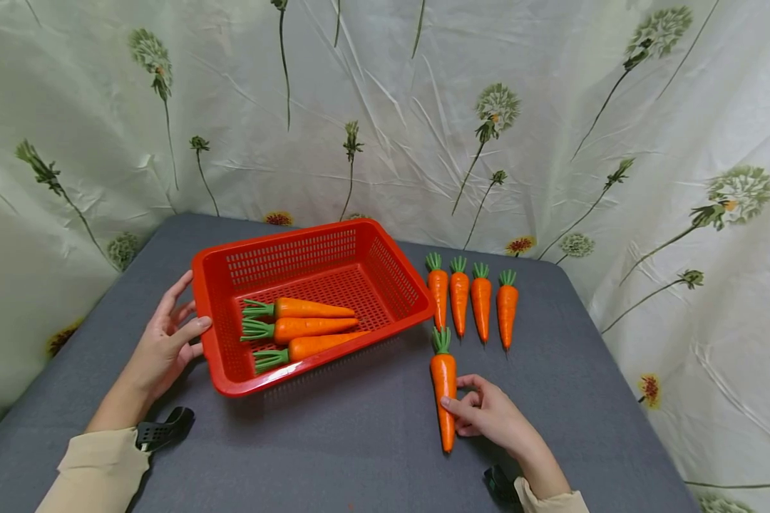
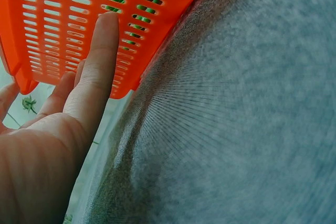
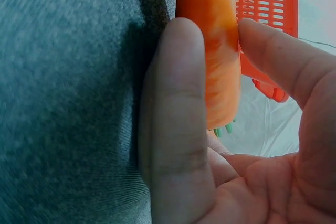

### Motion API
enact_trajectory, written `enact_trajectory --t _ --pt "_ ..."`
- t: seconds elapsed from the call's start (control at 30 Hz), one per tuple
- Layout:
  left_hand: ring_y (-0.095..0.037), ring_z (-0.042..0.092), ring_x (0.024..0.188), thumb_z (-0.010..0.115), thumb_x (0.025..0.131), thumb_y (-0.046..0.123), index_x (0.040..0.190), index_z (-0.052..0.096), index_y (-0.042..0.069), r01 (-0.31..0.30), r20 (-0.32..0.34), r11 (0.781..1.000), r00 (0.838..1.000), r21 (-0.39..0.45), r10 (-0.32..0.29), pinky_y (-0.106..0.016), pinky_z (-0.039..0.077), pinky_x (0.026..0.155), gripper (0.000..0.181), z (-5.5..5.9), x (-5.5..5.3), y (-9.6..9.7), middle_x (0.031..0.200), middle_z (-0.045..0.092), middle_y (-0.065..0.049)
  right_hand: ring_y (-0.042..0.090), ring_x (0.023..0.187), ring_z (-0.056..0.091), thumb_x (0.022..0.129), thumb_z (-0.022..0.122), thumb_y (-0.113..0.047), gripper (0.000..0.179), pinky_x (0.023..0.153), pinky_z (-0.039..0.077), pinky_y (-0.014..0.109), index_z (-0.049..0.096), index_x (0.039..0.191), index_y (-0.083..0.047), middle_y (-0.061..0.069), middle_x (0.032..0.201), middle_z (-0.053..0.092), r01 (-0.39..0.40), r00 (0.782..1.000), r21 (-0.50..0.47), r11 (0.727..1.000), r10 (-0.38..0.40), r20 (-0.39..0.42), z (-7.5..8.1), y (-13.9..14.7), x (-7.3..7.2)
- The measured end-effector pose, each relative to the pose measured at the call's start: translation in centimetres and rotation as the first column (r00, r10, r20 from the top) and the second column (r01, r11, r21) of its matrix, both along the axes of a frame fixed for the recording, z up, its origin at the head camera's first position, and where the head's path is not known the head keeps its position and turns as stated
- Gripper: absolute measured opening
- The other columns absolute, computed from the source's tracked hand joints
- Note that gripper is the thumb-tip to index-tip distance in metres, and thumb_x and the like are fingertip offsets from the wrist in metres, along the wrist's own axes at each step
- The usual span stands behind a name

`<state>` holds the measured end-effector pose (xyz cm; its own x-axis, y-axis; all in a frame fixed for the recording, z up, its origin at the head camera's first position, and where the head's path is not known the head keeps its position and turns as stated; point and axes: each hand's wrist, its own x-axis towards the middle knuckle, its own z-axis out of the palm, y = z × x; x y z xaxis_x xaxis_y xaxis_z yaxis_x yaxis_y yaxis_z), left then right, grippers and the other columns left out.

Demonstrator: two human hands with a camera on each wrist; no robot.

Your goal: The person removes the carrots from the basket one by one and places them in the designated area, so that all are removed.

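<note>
A red plastic basket [image 1: 321, 349] with slotted walls stands at the left. In it lie three carrots [image 1: 314, 326] with green tops pointing left. My left hand [image 1: 167, 342] touches the basket's left end from outside, its fingers extended along the slotted wall [image 2: 68, 30] in the left wrist view. To the right of the basket, my right hand [image 1: 488, 413] pinches a carrot [image 1: 445, 377] between thumb and fingers, low on its body. This carrot's green top points away from me. The right wrist view shows the carrot [image 3: 220, 77] between the fingertips, close over the cloth.
Several more carrots [image 1: 481, 306] lie side by side behind the held one, at the basket's right. A grey cloth [image 1: 346, 442] covers the table. Behind and beside it hangs a pale curtain [image 1: 411, 128] with printed dandelions.
</note>
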<state>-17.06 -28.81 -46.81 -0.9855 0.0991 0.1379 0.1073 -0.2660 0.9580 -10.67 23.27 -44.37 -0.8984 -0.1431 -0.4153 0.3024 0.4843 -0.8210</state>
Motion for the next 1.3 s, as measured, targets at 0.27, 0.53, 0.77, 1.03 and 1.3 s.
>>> enact_trajectory --t 0.27,0.53,0.77,1.03,1.3 --pt "-0.003 0.068 0.117 0.056 0.109 0.003 0.172 0.017 0.037 -0.001 0.005 1.000 1.000 -0.006 0.001 -0.032 0.067 0.079 0.082 0.03 0.06 0.06 0.147 0.045 0.008 0.014 0.072 0.070 0.102 0.076 -0.033 0.066 0.068 0.065 0.033 0.046 0.145 0.007 0.004 0.085 0.069 0.014 1.000 0.012 1.000 -0.014 0.012 0.17 -0.09 0.12" --pt "-0.003 0.068 0.116 0.056 0.109 0.002 0.172 0.017 0.037 -0.004 -0.002 1.000 1.000 -0.014 0.004 -0.032 0.066 0.079 0.083 -0.12 0.00 0.02 0.146 0.045 0.008 0.017 0.072 0.070 0.100 0.078 -0.033 0.067 0.069 0.065 0.036 0.046 0.144 0.006 0.007 0.084 0.070 0.020 1.000 0.030 0.999 -0.020 -0.004 0.58 -0.18 0.32" --pt "-0.003 0.067 0.117 0.056 0.108 0.002 0.173 0.017 0.036 -0.004 -0.007 1.000 1.000 -0.010 0.004 -0.032 0.066 0.079 0.083 -0.14 0.01 0.03 0.146 0.045 0.007 0.017 0.072 0.070 0.100 0.078 -0.030 0.067 0.069 0.065 0.036 0.045 0.145 0.007 0.007 0.086 0.070 0.006 1.000 0.034 0.999 -0.006 -0.015 0.57 -0.08 0.31" --pt "-0.004 0.068 0.116 0.056 0.108 0.001 0.173 0.017 0.035 0.000 -0.013 1.000 1.000 -0.003 -0.001 -0.032 0.067 0.079 0.083 -0.06 0.02 0.04 0.146 0.046 0.006 0.018 0.075 0.071 0.101 0.077 -0.034 0.069 0.071 0.066 0.038 0.045 0.146 0.007 0.008 0.086 0.071 0.006 1.000 0.045 0.999 -0.004 -0.028 0.45 0.11 0.20" --pt "-0.004 0.068 0.116 0.055 0.109 0.001 0.173 0.016 0.035 0.008 -0.020 1.000 1.000 0.002 -0.008 -0.032 0.067 0.080 0.082 -0.04 0.03 -0.01 0.146 0.046 0.006 0.018 0.077 0.072 0.101 0.077 -0.035 0.069 0.072 0.066 0.037 0.046 0.146 0.008 0.010 0.089 0.071 0.015 1.000 0.063 0.998 -0.013 -0.028 0.48 0.18 0.01"
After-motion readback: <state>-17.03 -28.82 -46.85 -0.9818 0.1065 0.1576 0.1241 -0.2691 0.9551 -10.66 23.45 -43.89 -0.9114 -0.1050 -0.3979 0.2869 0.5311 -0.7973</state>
